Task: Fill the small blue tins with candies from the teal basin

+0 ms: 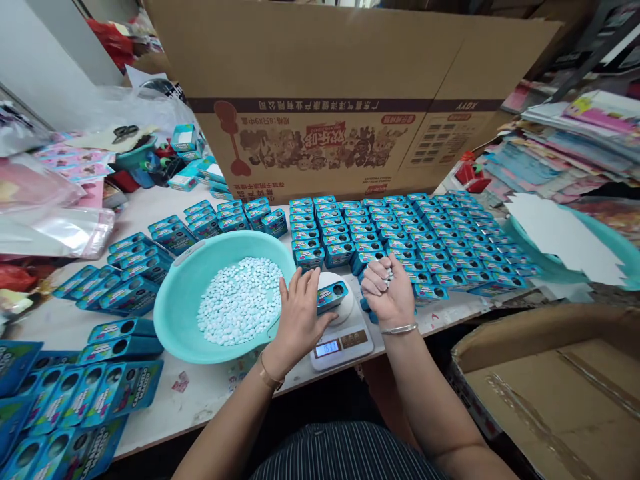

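Observation:
A small blue printed box (330,298) with a round hole in its top stands on the round plate of a white kitchen scale (367,340), whose display is lit. My left hand (301,313) is at the left end of this box, fingers spread and thumb along its near side; whether it touches the box I cannot tell. Just right of the scale, my right hand (387,293) is turned palm up, its fingers curled around several pale candies (388,277). To the left, a turquoise basin (175,320) holds a heap of the same pale blue candies.
Rows of blue boxes (380,230) fill the table's back right, and more boxes (127,293) stand left of the basin. A large cardboard carton (320,73) rises behind. An open carton (565,387) sits at lower right, below another basin (600,233) with white card sheets (560,233).

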{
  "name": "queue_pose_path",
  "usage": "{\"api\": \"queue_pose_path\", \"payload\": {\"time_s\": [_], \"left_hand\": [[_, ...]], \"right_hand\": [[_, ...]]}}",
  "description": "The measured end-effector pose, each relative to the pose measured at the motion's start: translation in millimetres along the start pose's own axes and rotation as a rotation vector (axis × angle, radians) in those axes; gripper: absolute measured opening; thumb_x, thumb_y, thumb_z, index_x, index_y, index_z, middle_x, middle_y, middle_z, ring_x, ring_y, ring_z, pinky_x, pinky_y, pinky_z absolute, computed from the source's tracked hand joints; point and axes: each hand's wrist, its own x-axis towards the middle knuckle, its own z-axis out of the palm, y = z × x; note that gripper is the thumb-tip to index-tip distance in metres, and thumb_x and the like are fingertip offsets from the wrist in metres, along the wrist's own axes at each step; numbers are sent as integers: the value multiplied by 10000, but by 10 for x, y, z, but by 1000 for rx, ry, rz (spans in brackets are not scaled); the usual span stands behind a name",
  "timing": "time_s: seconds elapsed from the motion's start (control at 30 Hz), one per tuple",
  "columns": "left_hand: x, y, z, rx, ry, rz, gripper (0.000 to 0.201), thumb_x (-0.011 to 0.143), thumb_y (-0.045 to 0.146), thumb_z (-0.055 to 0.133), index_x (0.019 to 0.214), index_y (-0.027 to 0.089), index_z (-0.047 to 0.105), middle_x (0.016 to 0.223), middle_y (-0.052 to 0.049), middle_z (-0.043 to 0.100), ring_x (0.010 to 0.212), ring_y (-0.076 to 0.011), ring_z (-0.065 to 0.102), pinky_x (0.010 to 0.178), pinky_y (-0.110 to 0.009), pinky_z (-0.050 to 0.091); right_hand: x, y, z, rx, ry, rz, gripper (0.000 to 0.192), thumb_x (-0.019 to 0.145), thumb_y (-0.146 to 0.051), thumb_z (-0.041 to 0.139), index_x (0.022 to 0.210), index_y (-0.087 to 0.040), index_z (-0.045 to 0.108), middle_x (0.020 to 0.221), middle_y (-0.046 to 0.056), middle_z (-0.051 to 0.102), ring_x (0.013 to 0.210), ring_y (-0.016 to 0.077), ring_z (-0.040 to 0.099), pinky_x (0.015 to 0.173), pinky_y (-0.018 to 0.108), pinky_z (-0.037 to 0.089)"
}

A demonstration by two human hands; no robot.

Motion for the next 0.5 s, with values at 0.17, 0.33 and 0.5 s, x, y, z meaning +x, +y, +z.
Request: {"api": "queue_pose_path", "payload": {"time_s": [0.17, 0.33, 0.5], "left_hand": [[16, 20, 69, 39, -37, 5, 814, 770, 294, 714, 1453, 156, 293, 1377, -173, 511, 1398, -388, 334, 1134, -688, 166], [30, 26, 109, 45, -61, 8, 815, 777, 295, 715, 1456, 156, 286, 1384, -164, 505, 1399, -386, 326, 1137, -679, 165], [64, 9, 138, 39, -93, -3, 721, 771, 279, 724, 1393, 156, 379, 1320, -155, 565, 1381, -378, 366, 1137, -672, 172]], "right_hand": [[23, 16, 4, -4, 0, 7, 339, 963, -287, 489, 642, -208, 419, 489, -95, 331, 343, 51, 291, 328, 177, 235], [7, 5, -49, 35, 57, 2, 374, 998, -302, 394, 637, -207, 423, 487, -87, 345, 337, 54, 285, 319, 176, 248], [77, 49, -48, 4, 113, -15, 360, 958, -310, 499, 624, -208, 412, 480, -90, 355, 365, 56, 328, 343, 159, 304]]}}
